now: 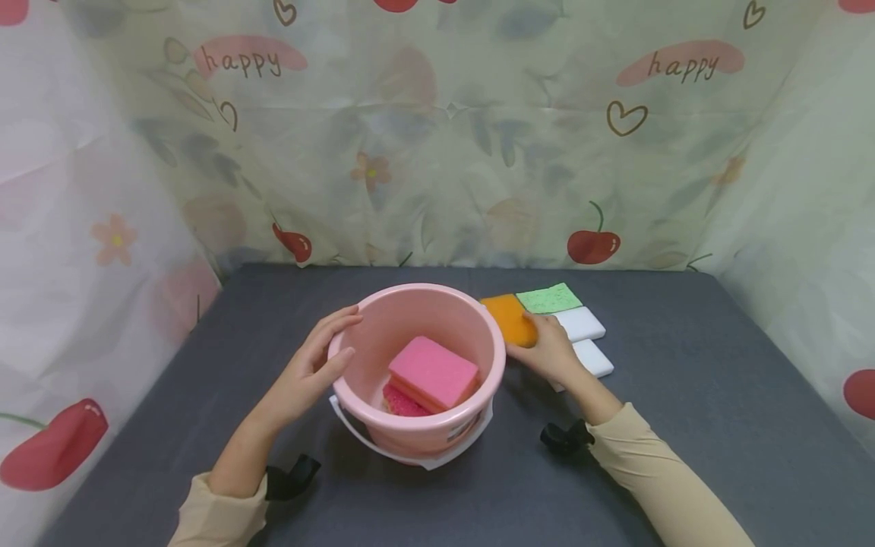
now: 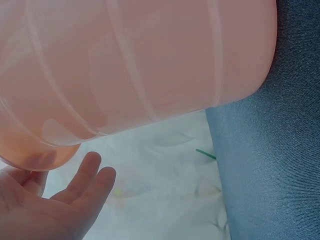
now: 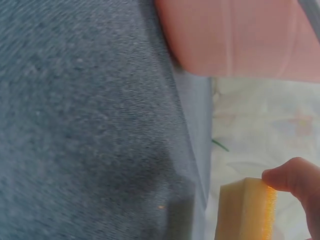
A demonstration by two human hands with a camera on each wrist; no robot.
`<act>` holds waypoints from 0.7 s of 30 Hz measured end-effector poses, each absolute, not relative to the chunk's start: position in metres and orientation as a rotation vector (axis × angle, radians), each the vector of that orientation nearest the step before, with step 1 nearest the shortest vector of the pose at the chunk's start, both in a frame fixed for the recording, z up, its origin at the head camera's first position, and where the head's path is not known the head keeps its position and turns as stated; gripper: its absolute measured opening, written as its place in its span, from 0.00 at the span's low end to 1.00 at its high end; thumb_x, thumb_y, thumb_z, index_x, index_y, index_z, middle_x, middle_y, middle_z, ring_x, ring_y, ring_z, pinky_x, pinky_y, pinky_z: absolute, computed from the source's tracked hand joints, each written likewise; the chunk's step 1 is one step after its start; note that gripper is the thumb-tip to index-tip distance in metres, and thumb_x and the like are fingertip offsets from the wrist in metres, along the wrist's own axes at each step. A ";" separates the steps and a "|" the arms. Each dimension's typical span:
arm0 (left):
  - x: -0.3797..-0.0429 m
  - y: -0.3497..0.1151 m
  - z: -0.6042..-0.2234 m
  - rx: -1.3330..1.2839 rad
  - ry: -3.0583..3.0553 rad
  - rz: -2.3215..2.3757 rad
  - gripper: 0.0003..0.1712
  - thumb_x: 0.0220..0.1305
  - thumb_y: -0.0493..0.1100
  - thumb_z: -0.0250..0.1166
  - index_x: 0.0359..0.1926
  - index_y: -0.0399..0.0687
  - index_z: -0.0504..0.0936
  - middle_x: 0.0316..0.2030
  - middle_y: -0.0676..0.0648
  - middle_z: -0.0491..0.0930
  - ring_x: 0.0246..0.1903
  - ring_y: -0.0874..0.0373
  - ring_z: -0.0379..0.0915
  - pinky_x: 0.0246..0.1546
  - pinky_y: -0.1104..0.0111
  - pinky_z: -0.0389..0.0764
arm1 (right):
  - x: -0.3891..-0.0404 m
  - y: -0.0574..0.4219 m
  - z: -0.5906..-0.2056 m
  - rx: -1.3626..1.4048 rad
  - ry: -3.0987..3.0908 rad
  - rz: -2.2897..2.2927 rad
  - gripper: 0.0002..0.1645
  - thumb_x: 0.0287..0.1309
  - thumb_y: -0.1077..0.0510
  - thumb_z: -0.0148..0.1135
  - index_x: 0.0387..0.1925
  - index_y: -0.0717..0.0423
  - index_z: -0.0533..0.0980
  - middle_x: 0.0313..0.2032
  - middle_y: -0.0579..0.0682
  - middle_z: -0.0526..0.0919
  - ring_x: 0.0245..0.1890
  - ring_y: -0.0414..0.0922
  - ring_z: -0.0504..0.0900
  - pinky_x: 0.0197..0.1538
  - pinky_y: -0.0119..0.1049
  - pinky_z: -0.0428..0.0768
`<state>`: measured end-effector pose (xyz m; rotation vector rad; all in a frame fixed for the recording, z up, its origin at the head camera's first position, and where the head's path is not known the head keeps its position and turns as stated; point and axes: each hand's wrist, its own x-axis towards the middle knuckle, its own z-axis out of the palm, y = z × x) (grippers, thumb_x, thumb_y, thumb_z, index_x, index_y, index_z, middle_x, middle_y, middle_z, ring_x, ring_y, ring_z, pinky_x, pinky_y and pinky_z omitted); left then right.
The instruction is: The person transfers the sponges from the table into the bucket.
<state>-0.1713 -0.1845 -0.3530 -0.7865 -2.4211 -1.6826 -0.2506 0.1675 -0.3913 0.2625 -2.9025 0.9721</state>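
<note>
A pink bucket (image 1: 420, 296) stands on the dark table, its white handle (image 1: 429, 460) hanging down at the front. Inside lie a pink sponge (image 1: 434, 370) and, under it, a darker pink one (image 1: 405, 403). My left hand (image 1: 316, 372) holds the bucket's left rim, thumb and fingertips over the edge; two of its fingers stick out beside the wall in the left wrist view. Just right of the bucket, my right hand (image 1: 549, 351) pinches an orange sponge (image 1: 507, 319), its pale edge (image 3: 242, 210) turned to the right wrist camera.
Behind and beside the right hand lie a green sponge (image 1: 550, 298) and two white sponges, one (image 1: 581, 324) behind the other (image 1: 593, 358). A printed cloth (image 1: 451, 152) hangs along the table's back edge and both sides.
</note>
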 end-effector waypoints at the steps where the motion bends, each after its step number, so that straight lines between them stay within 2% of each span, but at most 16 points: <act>1: -0.171 -0.184 -0.353 -0.791 -2.417 -1.682 0.27 0.65 0.35 0.53 0.65 0.41 0.63 0.70 0.44 0.53 0.67 0.65 0.50 0.55 0.85 0.66 | -0.250 0.168 -0.390 0.265 -2.897 0.977 0.44 0.51 0.48 0.65 0.62 0.71 0.62 0.58 0.70 0.68 0.58 0.62 0.66 0.62 0.56 0.67; 5: -0.171 -0.184 -0.353 -0.795 -2.415 -1.680 0.27 0.65 0.35 0.53 0.65 0.42 0.63 0.70 0.44 0.53 0.65 0.72 0.50 0.55 0.85 0.66 | -0.249 0.169 -0.387 0.266 -2.884 0.988 0.43 0.52 0.49 0.63 0.62 0.71 0.62 0.58 0.70 0.68 0.59 0.62 0.65 0.62 0.56 0.66; 21: -0.171 -0.184 -0.353 -0.799 -2.415 -1.681 0.27 0.65 0.35 0.52 0.65 0.40 0.62 0.70 0.43 0.53 0.65 0.72 0.50 0.55 0.85 0.66 | -0.245 0.171 -0.372 0.240 -2.847 1.038 0.44 0.51 0.50 0.64 0.63 0.70 0.61 0.59 0.70 0.66 0.59 0.62 0.66 0.63 0.57 0.66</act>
